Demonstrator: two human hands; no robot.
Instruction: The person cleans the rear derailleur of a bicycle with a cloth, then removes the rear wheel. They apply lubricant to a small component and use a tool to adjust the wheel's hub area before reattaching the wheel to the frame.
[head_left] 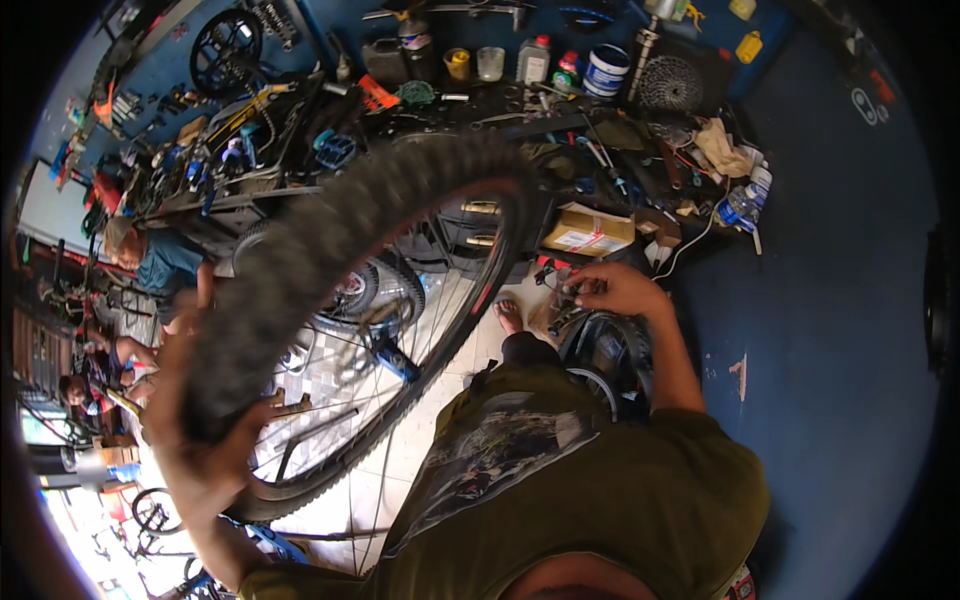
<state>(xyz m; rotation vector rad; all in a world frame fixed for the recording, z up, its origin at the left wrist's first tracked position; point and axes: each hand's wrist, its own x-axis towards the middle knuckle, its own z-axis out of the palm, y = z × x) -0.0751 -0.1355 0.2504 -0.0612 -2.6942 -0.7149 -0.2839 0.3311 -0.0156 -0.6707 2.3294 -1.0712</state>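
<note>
A bicycle wheel with a knobby black tyre (340, 210) is held up on my left side, tilted, its near part blurred by motion. My left hand (205, 445) is wrapped round the tyre at its lower left, thumb on the tread. On the other side my right hand (622, 288) is held out with its fingers curled together. Next to those fingertips are small dark metal parts (560, 300); what the fingers hold, if anything, is too small to make out. Below this hand stands another black-tyred wheel (605, 345), partly hidden by my shirt.
A crowded workbench (470, 125) runs along the far wall with tools, bottles and a white-and-blue tub (606, 72). A cardboard box (588, 232) sits at its front. Bicycle parts lie on the tiled floor (400, 455). Another person (165, 265) sits at left; a blue wall (830, 300) stands at right.
</note>
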